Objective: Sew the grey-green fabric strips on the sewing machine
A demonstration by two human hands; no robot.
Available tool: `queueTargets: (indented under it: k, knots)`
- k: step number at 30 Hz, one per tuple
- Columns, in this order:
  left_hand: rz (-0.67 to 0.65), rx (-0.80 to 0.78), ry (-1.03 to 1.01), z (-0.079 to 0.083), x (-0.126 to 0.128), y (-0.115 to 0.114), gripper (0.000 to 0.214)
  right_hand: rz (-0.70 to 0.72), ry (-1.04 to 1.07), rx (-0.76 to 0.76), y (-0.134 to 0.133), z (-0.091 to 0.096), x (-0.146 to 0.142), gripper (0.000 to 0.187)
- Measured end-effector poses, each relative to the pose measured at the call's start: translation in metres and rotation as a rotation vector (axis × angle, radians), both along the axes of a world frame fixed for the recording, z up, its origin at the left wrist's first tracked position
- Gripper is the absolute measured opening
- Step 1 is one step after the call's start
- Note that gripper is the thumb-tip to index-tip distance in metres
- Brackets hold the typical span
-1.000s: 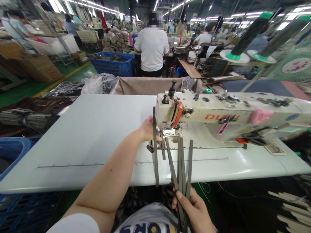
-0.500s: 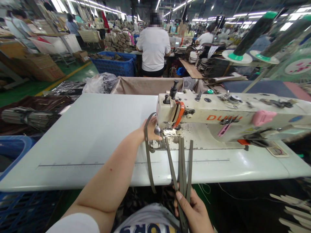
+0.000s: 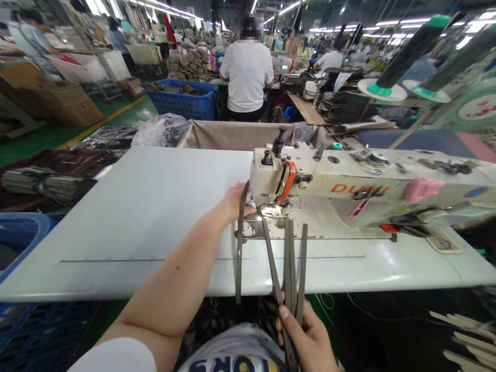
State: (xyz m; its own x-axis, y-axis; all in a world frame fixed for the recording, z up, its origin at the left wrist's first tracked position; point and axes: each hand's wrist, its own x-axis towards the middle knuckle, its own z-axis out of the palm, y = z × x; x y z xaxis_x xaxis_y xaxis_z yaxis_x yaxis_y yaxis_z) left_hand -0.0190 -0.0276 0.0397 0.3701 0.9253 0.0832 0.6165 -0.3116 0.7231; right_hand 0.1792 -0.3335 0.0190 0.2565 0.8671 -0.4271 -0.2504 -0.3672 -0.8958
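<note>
My left hand [image 3: 235, 200] is at the needle end of the sewing machine [image 3: 318, 170], its thumb pointing at the metal needle plate [image 3: 270, 211]. The machine head hides most of its fingers, so its grip cannot be made out. A narrow grey-brown strap [image 3: 239, 248] passes in front of this hand and hangs down over the table's front edge. Low in front of my body, my right hand [image 3: 306, 333] is closed around several similar straps [image 3: 289, 263]. They fan out upward, their far ends resting on the tabletop close to the needle plate.
The white worktable [image 3: 155, 206] carries a printed ruler line. A blue basket [image 3: 23, 243] stands at the left edge, beside bundled strips [image 3: 46, 183]. Behind the table is a fabric-lined bin [image 3: 232, 135]; a person in white [image 3: 248, 72] sits beyond it. Thread cones [image 3: 411, 54] rise at right.
The hanging strap has swung to the right and now hangs straighter, nearer the machine. My left hand has shifted slightly, its thumb now partly behind the strap. My right hand stays nearly still with its straps.
</note>
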Motion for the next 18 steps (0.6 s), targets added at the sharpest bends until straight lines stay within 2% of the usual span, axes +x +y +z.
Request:
queueTargets:
  k: [3, 9, 13, 18]
  knots:
    - [-0.007, -0.012, -0.076, -0.007, 0.001, 0.004, 0.042, -0.015, -0.007, 0.012, 0.000, -0.001, -0.002, 0.066]
    - [0.027, 0.049, -0.102, -0.021, 0.011, 0.018, 0.036, -0.025, -0.085, 0.023, 0.004, 0.002, -0.007, 0.071]
    - [0.004, 0.053, -0.076, -0.020, 0.014, 0.019, 0.029, -0.036, -0.102, 0.032, 0.012, 0.011, -0.013, 0.071]
    - [-0.016, 0.073, 0.036, -0.017, 0.017, 0.015, 0.038, -0.036, -0.205, 0.070, 0.021, 0.018, -0.017, 0.067]
